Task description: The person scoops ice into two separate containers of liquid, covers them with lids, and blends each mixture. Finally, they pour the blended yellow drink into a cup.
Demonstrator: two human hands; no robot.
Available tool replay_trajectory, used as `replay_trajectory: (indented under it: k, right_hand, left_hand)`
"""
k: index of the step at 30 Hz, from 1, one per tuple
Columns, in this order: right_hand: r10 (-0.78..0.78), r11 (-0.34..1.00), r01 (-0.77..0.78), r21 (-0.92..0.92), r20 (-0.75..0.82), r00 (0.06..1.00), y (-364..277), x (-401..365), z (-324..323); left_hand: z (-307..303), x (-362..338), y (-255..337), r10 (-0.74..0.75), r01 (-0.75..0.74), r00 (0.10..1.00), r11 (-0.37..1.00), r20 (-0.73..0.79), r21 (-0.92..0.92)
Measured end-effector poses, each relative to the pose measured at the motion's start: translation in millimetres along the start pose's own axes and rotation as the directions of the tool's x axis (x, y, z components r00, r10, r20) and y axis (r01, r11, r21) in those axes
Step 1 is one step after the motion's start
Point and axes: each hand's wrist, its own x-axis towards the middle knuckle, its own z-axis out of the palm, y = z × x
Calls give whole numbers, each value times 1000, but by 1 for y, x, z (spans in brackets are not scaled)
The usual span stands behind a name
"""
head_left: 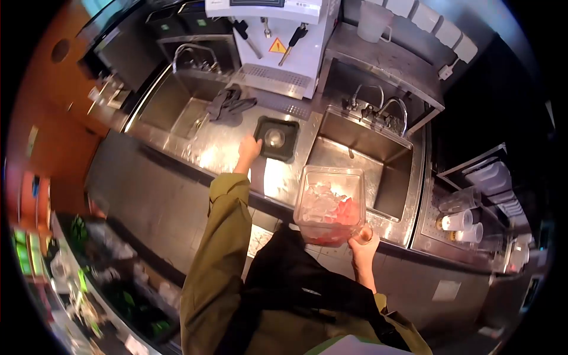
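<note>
My right hand (pixel 362 247) is closed round the handle at the lower right corner of a clear square blender jar (pixel 300 207). Ice and red chunks fill part of the jar, which is held up in front of my apron, over the counter's front edge. Further left, my left hand (pixel 249 148) has its fingers closed at the left edge of a black square lid (pixel 286 152) with a clear round centre. This lid lies on the steel counter; the fingertips are partly hidden at its edge.
A sink (pixel 393 177) with taps is right of the lid, another sink (pixel 160 106) left. A grey cloth (pixel 229 105) lies behind my left hand. A white dispensing machine (pixel 269 41) stands at the back. Plastic cups (pixel 457 220) sit at the right; a pitcher (pixel 373 22) rests on the shelf.
</note>
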Motion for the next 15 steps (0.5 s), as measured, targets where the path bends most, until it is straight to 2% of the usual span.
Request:
replay_trajectory:
  k: [2, 4, 6, 8, 9, 10, 11, 12, 13, 14, 15]
  right_hand:
    - [19, 998, -22, -59, -50, 999, 0, 10, 47]
    - [28, 993, -37, -113, -85, 996, 10, 21, 83]
    - [-39, 996, 29, -86, -112, 993, 20, 38, 126]
    - [-77, 959, 25, -282, -176, 981, 4, 56, 179]
    - [-60, 985, 28, -173, -181, 982, 11, 58, 200]
    - [-67, 997, 57, -56, -188, 980, 24, 71, 223]
    - [-94, 994, 83, -65, -185, 978, 36, 80, 240]
    - [-38, 998, 26, -53, -244, 969, 48, 86, 260]
    - [-67, 997, 58, -45, -265, 962, 48, 91, 275]
    - [-104, 995, 96, -40, -289, 952, 46, 98, 288]
    - [-160, 985, 136, -109, -265, 951, 47, 102, 299]
  left_hand:
    - [1, 29, -8, 58, -68, 993, 993, 98, 98]
    - [-17, 50, -11, 224, -233, 972, 962, 77, 145]
    - [-72, 65, -11, 349, -339, 937, 915, -8, 220]
    - [-150, 74, -17, 238, -208, 970, 912, -43, 354]
    - [-197, 69, -14, 143, -118, 988, 947, -63, 299]
    - [-232, 72, -22, 166, -114, 976, 939, -139, 325]
    - [-259, 78, -32, 202, -133, 953, 949, -225, 288]
    - [-282, 83, -37, 186, -108, 947, 953, -262, 285]
    - [-301, 83, -37, 176, -118, 950, 967, -257, 226]
    - [-318, 79, -28, 118, -105, 973, 991, -197, 79]
    - [-323, 75, -21, 142, -140, 977, 990, -159, 25]
